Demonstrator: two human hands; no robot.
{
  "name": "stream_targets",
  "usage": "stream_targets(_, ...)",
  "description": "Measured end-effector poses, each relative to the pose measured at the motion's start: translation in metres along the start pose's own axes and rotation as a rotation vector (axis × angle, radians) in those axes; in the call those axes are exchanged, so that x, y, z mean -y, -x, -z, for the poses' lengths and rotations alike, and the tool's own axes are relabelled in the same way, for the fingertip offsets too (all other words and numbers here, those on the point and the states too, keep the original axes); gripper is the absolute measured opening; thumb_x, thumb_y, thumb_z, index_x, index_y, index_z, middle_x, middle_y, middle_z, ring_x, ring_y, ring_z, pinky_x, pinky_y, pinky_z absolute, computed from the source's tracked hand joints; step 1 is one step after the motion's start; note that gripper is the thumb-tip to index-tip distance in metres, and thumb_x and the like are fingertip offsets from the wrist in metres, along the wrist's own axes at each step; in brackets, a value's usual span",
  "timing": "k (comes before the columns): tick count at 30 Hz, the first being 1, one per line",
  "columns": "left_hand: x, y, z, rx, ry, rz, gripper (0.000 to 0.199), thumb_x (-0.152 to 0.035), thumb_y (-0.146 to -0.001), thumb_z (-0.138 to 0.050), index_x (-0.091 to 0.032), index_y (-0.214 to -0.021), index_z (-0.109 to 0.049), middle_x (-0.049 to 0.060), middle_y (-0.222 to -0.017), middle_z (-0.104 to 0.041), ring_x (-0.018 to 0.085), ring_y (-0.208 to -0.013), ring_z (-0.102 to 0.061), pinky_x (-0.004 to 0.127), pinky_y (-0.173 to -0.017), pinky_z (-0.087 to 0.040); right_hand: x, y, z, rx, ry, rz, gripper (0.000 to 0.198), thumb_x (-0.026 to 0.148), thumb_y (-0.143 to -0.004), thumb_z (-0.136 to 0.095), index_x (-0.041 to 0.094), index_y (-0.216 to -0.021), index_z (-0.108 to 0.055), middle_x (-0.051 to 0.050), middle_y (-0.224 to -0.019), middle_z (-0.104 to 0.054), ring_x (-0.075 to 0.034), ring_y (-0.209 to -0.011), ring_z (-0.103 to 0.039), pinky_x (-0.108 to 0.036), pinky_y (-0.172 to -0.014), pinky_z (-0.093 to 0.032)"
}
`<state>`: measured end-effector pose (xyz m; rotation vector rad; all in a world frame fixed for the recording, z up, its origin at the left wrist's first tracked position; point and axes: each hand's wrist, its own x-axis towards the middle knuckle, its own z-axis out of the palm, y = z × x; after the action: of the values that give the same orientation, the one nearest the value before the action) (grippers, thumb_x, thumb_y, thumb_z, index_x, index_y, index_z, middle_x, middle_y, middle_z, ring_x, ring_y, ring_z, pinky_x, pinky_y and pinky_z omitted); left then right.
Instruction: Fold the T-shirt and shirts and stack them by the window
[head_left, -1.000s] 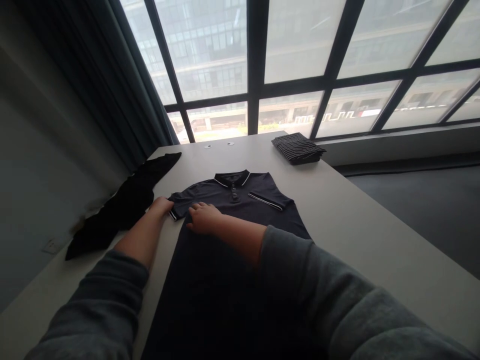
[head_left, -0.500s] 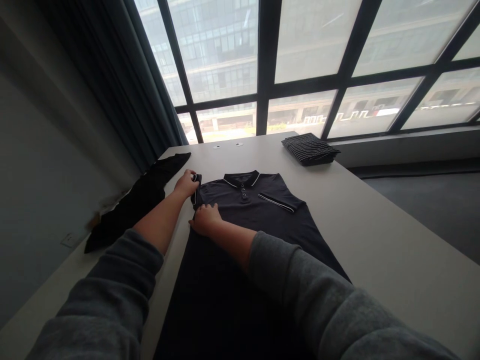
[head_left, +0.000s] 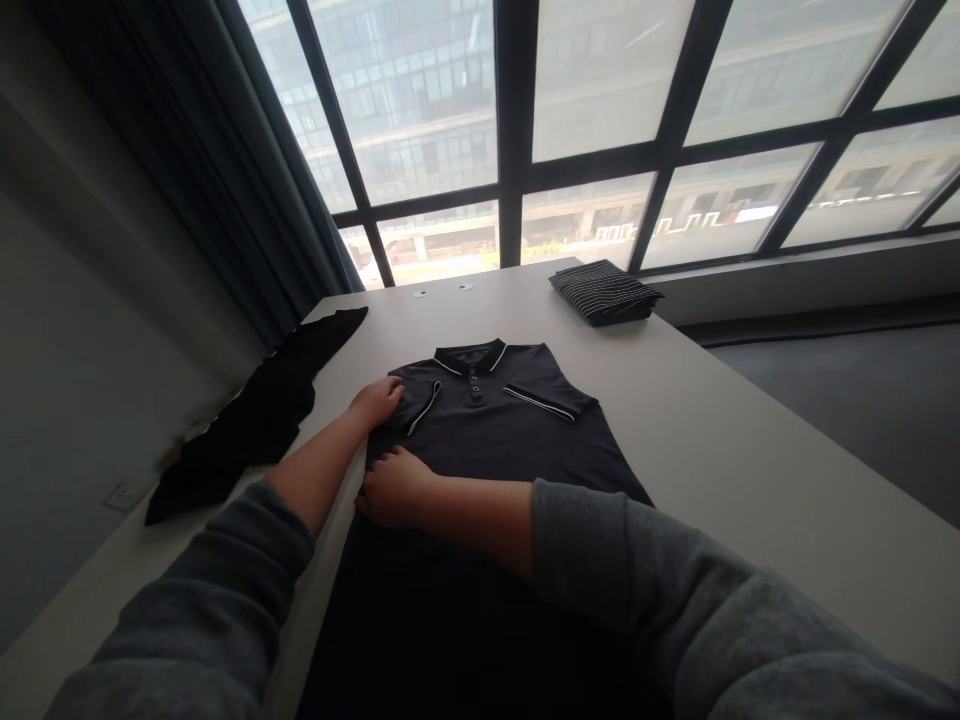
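Note:
A dark polo shirt [head_left: 510,440] lies spread on the table, its collar toward the window. Both short sleeves are folded inward over the chest, white trim showing on their cuffs. My left hand [head_left: 377,402] rests on the folded edge by the left shoulder, its fingers laid over the cloth. Lower on the same side, my right hand [head_left: 397,487] has its fingers curled at the shirt's side edge; the fingertips are partly hidden. The shirt's lower part runs beneath my right forearm into shadow.
Black clothing [head_left: 247,415] lies along the table's left edge by the wall. A folded striped garment [head_left: 604,292] sits at the far right corner of the white table [head_left: 720,480]. Beyond are a large window and a dark curtain [head_left: 225,150].
The left sleeve, held up at the edge before, now lies folded onto the chest. My left hand has let go of its cuff and come down on the fold; my right hand has moved down the side.

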<state>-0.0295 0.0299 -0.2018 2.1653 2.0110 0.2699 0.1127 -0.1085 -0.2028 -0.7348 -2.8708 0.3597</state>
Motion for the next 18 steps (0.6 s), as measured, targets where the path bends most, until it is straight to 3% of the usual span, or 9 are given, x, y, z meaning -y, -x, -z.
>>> stream_targets(2,0.008,0.009,-0.014,0.038,-0.036,-0.048,0.051,-0.038,-0.1,-0.05,-0.015,-0.145,-0.061,0.015,-0.157,-0.056,0.027,-0.149,-0.048,0.038,-0.124,-0.036,-0.017,0.012,0.012,-0.022,0.063,0.0,0.04,0.036,-0.106,-0.047,0.013,-0.106,-0.08,-0.017,-0.11,-0.077,-0.032,-0.102,-0.072,-0.049,-0.099,-0.054)
stream_targets(4,0.013,0.016,-0.027,0.065,-0.07,-0.078,0.058,-0.04,-0.101,-0.049,-0.013,-0.152,-0.055,0.014,-0.166,-0.045,0.028,-0.156,-0.038,0.04,-0.129,-0.029,-0.042,0.019,0.023,-0.077,0.097,-0.057,0.036,0.028,-0.104,-0.048,0.01,-0.11,-0.079,-0.018,-0.112,-0.076,-0.031,-0.102,-0.072,-0.044,-0.095,-0.055)
stream_targets(7,0.016,0.024,-0.039,0.068,-0.118,-0.083,0.063,-0.043,-0.105,-0.04,-0.01,-0.158,-0.047,0.016,-0.171,-0.035,0.031,-0.16,-0.029,0.048,-0.131,-0.022,-0.083,0.015,0.032,-0.187,0.096,-0.186,0.04,0.027,-0.105,-0.045,0.005,-0.125,-0.072,-0.022,-0.13,-0.07,-0.032,-0.121,-0.066,-0.044,-0.106,-0.05)
stream_targets(9,0.016,0.031,-0.041,0.056,-0.146,-0.087,0.063,-0.044,-0.107,-0.036,-0.012,-0.161,-0.044,0.016,-0.173,-0.03,0.032,-0.162,-0.023,0.052,-0.131,-0.018,-0.109,0.006,0.031,-0.213,0.064,-0.271,0.046,0.031,-0.108,-0.042,0.007,-0.14,-0.065,-0.02,-0.149,-0.059,-0.033,-0.141,-0.053,-0.048,-0.118,-0.041)
stream_targets(13,0.019,0.059,-0.042,0.055,-0.183,-0.086,0.066,-0.048,-0.108,-0.035,-0.014,-0.165,-0.038,0.014,-0.175,-0.025,0.033,-0.163,-0.018,0.053,-0.131,-0.017,-0.147,-0.015,0.018,-0.008,-0.054,-0.411,0.066,0.049,-0.11,-0.038,0.016,-0.168,-0.033,-0.012,-0.175,-0.021,-0.035,-0.163,-0.018,-0.061,-0.129,-0.02)
stream_targets(15,0.024,0.079,-0.042,0.072,-0.223,-0.055,0.069,-0.049,-0.108,-0.036,-0.014,-0.167,-0.034,0.014,-0.175,-0.022,0.033,-0.164,-0.018,0.052,-0.131,-0.019,-0.159,-0.019,0.008,0.063,-0.08,-0.437,0.072,0.055,-0.11,-0.036,0.017,-0.17,-0.026,-0.011,-0.176,-0.014,-0.033,-0.164,-0.013,-0.063,-0.13,-0.013)
stream_targets(18,0.032,0.11,-0.037,0.087,-0.279,-0.028,0.07,-0.047,-0.107,-0.037,-0.014,-0.169,-0.03,0.012,-0.176,-0.019,0.032,-0.164,-0.017,0.054,-0.131,-0.019,-0.168,-0.018,-0.005,0.019,-0.076,-0.425,0.076,0.061,-0.109,-0.032,0.018,-0.171,-0.024,-0.01,-0.176,-0.011,-0.031,-0.165,-0.01,-0.06,-0.131,-0.007)
